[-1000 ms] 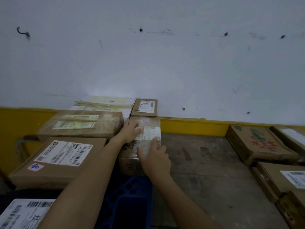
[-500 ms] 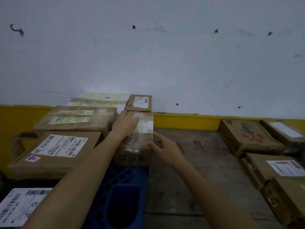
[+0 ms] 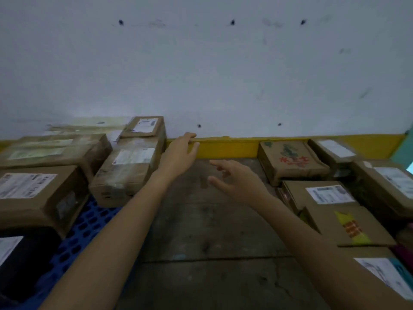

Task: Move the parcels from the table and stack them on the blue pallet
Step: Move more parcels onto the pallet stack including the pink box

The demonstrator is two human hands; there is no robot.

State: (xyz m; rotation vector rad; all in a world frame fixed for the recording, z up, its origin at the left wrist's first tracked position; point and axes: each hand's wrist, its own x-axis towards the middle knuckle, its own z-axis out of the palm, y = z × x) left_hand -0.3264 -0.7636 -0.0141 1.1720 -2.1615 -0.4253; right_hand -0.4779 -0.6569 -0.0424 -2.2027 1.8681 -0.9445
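The blue pallet (image 3: 87,222) lies at the lower left with several cardboard parcels stacked on it. The taped parcel (image 3: 127,173) sits at the pallet's right edge, with a small labelled box (image 3: 144,126) behind it. My left hand (image 3: 178,155) hovers open just right of that parcel, touching nothing. My right hand (image 3: 237,182) is open over the bare wooden table, fingers spread, holding nothing. More parcels lie at the right: a printed box (image 3: 290,162), a labelled one (image 3: 321,195) and one with yellow tape (image 3: 348,227).
A white wall with a yellow strip (image 3: 225,148) runs behind everything. The wooden table (image 3: 201,242) stretches between the pallet and the right-hand parcels. A dark parcel (image 3: 24,258) with a white label lies at the lower left.
Both hands have let go of the taped parcel, which now rests on the pallet. They moved right over the table, and my view swung right toward the other parcels.
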